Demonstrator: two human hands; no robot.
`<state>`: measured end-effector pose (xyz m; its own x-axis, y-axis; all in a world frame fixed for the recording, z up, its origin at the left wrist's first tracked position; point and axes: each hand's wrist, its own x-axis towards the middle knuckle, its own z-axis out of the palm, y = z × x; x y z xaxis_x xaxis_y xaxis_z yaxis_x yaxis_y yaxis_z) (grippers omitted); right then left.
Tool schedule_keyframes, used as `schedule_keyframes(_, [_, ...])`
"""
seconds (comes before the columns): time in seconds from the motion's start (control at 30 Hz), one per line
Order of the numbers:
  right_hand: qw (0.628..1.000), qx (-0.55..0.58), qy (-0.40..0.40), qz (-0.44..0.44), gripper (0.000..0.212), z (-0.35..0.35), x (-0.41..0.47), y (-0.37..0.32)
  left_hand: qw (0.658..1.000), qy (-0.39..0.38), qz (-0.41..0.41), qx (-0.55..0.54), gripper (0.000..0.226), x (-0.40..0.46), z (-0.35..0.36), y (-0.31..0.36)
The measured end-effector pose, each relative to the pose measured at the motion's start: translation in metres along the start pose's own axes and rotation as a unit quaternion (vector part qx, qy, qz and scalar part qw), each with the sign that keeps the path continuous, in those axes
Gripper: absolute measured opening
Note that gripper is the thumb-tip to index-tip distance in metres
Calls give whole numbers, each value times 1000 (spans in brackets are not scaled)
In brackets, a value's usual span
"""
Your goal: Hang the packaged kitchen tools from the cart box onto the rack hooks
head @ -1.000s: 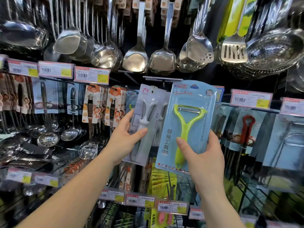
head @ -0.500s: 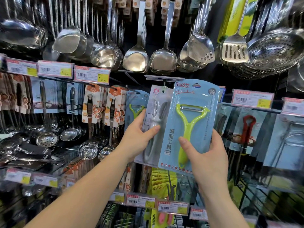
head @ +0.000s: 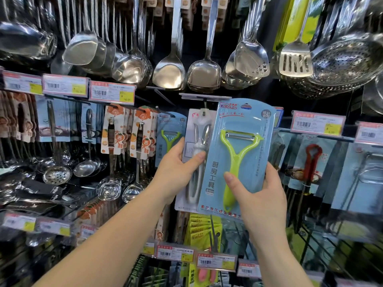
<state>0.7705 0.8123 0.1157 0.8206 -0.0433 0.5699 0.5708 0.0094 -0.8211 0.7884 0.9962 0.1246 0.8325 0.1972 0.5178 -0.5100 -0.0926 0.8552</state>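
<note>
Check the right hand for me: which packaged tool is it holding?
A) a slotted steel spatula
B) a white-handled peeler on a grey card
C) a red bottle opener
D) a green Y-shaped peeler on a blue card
D: the right hand grips the lower edge of the blue card with the green Y-shaped peeler, thumb across its front.

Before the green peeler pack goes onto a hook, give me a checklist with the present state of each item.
1. Right hand grips the green peeler pack by its lower part: ok.
2. Pack upright, printed side toward the camera: ok.
3. Hang hole at the pack's top free of fingers: ok.
4. Left hand holds the white peeler pack aside on its hook: ok.
5. Pack's hole lined up with a hook tip: cannot tell.
6. Matching green peeler stock hangs to the left: ok.
</note>
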Motion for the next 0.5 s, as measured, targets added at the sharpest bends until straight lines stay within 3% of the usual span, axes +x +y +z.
schedule_keyframes(0.17, [1000, 3, -8, -3, 54, -1, 0, 0, 999, 3, -25, 26, 64, 5, -6, -2])
schedule_keyframes(0.23, [1000, 6, -9, -2, 55, -2, 0, 2, 997, 3, -57, 45, 86, 6, -7, -6])
schedule_keyframes(0.3, [1000, 5, -10, 2, 56, -1, -2, 5, 994, 48, -70, 75, 92, 4, -7, -8])
schedule_keyframes(0.4, [999, -16, -32, 23, 58, 5, -11, 18, 988, 131, -65, 53, 58, -8, -11, -8])
schedule_keyframes(0.47, [997, -31, -63, 44, 60, 14, -23, 30, 989, 126, -81, -14, 33, -17, -19, -10])
schedule_keyframes(0.5, [994, -40, -81, 55, 61, 20, -29, 35, 989, 110, -93, -35, 33, -22, -23, -12])
